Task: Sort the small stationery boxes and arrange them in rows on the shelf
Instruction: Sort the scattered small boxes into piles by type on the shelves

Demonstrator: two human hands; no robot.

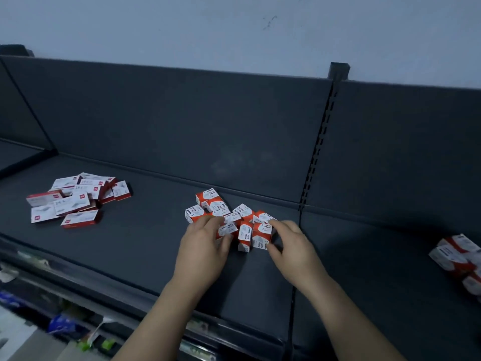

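Several small red-and-white paper clip boxes [221, 207] lie in a loose cluster in the middle of the dark shelf [145, 230]. My left hand [205, 246] pinches one paper clip box [227, 229] at the cluster's front left, thumb under it. My right hand [291, 243] grips another paper clip box [261, 235] at the front right, fingertips on its top and thumb at its lower corner. One more box [245, 236] stands upright between the two hands.
A pile of flat red-and-white staple boxes [78, 199] lies at the shelf's left. More red-and-white boxes [458, 256] sit at the right edge, past the slotted upright [317, 142]. The shelf's back panel rises behind. Lower shelves with goods show at bottom left.
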